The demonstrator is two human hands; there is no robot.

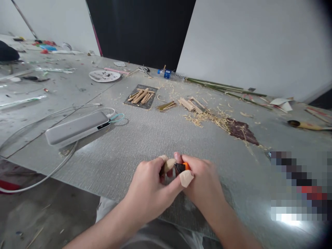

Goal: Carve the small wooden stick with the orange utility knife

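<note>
Near the table's front edge my two hands meet. My left hand is closed around a short pale piece of wood or bamboo, mostly hidden by the fingers. Its thumb, wrapped in a beige bandage, reaches across to the right hand. My right hand grips a black and orange utility knife, whose dark front end points at the pale piece; the blade itself is too small to make out. Beyond the hands, several wooden sticks lie on a dark square mat.
A white power bank with cables lies left. Wood shavings and a brown sheet spread to the right, with green bamboo stalks behind. A plate, scissors and a bottle are at the back.
</note>
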